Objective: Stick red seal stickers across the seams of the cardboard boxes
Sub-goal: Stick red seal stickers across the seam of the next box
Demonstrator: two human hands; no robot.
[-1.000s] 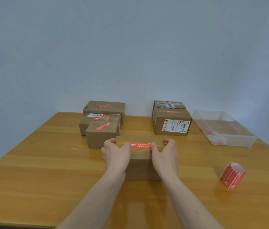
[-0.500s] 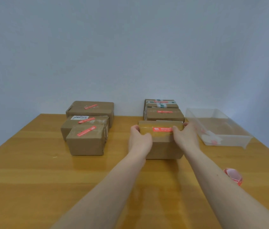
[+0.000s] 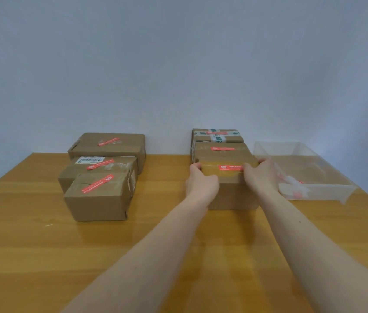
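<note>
Both hands grasp one cardboard box [image 3: 230, 193] at the far right of the wooden table [image 3: 31, 256]: the left hand [image 3: 202, 185] wraps its left end with fingertips hooked over the far top edge, and the right hand [image 3: 261, 177] does the same at its right end. A red seal sticker [image 3: 231, 167] already lies across the top of this box, its long axis running left to right, between the two hands. The box sits just in front of two more sealed boxes [image 3: 221, 147], apparently touching the nearer one, and just beside the clear plastic tray [image 3: 314, 193] on its right. The move ahead looks like letting go here, so what matters is that the box lies straight ahead of both hands, equally close to each. Three sealed boxes [image 3: 101, 177] are grouped well apart on the left.
</note>
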